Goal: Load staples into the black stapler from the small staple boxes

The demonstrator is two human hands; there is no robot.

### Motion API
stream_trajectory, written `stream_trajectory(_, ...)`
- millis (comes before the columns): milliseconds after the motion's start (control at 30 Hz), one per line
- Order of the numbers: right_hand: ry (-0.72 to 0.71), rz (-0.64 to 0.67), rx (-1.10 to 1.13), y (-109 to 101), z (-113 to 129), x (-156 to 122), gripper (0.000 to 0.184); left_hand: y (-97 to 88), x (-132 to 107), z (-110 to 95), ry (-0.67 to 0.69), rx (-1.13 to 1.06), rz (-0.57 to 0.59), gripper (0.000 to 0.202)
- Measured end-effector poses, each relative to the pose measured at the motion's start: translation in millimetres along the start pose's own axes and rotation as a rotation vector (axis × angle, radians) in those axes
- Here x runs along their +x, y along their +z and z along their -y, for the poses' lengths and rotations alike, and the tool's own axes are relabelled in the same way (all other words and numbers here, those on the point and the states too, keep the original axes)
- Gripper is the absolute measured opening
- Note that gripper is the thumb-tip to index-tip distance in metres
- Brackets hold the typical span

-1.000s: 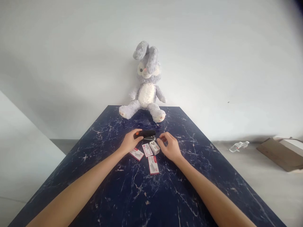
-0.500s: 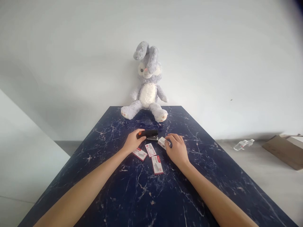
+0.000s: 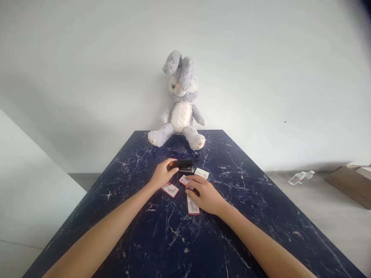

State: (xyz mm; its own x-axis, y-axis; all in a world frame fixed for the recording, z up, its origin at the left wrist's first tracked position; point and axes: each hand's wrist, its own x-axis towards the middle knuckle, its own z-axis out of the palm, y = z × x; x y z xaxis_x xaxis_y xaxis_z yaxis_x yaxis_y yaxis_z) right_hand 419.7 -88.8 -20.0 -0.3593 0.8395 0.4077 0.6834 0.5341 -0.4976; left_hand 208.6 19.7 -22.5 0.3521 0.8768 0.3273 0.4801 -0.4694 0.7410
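Note:
My left hand [image 3: 164, 173] is closed around the back end of a black stapler [image 3: 185, 165] with an orange patch. The stapler's front points right. My right hand [image 3: 207, 195] has its thumb and fingers closed about a small white staple box with a red border [image 3: 183, 180], partly covered by the fingers. Under that hand lies another red-and-white staple box [image 3: 193, 207], its upper part hidden. A third staple box [image 3: 170, 190] lies beside my left wrist. Just beyond my right fingers is a plain white box [image 3: 202, 173], near the stapler's front.
A grey plush rabbit [image 3: 181, 116] sits at the far end of the dark blue marbled table [image 3: 145, 239], against the wall. On the floor to the right are clear plastic bottles [image 3: 300, 177] and a cardboard box [image 3: 350, 185].
My right hand has let go of the plain white box and moved left and nearer, onto the red-bordered staple box, which has turned slightly. The left hand keeps the stapler in place.

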Motion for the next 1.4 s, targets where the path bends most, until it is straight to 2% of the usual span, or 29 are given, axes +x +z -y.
stream_trajectory(133,0.090,-0.057,0.012,3.2,-4.5,1.1,0.015,-3.7,4.2,6.7,0.020,-0.043,0.018,0.037)
stream_trajectory(300,0.227,-0.159,-0.011,3.5,-18.1,2.1,0.011,-18.4,13.4,20.9,0.044,-0.094,0.102,0.042)
stream_trajectory(400,0.215,-0.213,-0.052,2.8,-20.7,2.5,0.011,-22.4,14.9,26.6,0.027,-0.096,0.069,0.043)
stream_trajectory(500,0.115,-0.254,-0.038,-0.5,-13.9,1.0,0.018,-21.2,13.2,27.3,0.011,-0.085,0.045,0.042)
stream_trajectory(567,-0.022,-0.200,0.025,-3.8,-6.2,-1.3,0.028,-19.7,11.5,26.1,0.001,-0.097,0.044,0.041)
stream_trajectory(633,-0.160,-0.081,0.089,-6.3,1.6,-3.8,0.038,-18.8,10.1,24.7,-0.006,-0.109,0.042,0.041)
stream_trajectory(733,-0.275,0.079,0.112,-6.9,10.7,-5.5,0.039,-18.7,9.4,23.3,-0.012,-0.103,0.037,0.040)
stream_trajectory(833,-0.307,0.174,0.057,-6.6,14.7,-4.9,0.035,-19.4,9.7,23.0,-0.015,-0.087,0.039,0.039)
stream_trajectory(1000,-0.265,0.276,-0.083,-16.7,12.6,-5.2,0.079,-19.2,10.8,25.1,-0.008,-0.083,0.038,0.039)
stream_trajectory(1067,-0.222,0.282,-0.131,-21.8,9.2,-6.1,0.083,-18.6,11.1,26.7,-0.005,-0.092,0.042,0.039)
stream_trajectory(1200,-0.138,0.214,-0.197,-24.0,-0.5,-7.4,0.070,-17.7,11.0,28.7,-0.002,-0.106,0.038,0.040)
stream_trajectory(1400,-0.164,0.051,-0.214,-17.5,-10.6,-6.7,0.063,-18.8,9.2,25.8,0.023,-0.091,0.027,0.039)
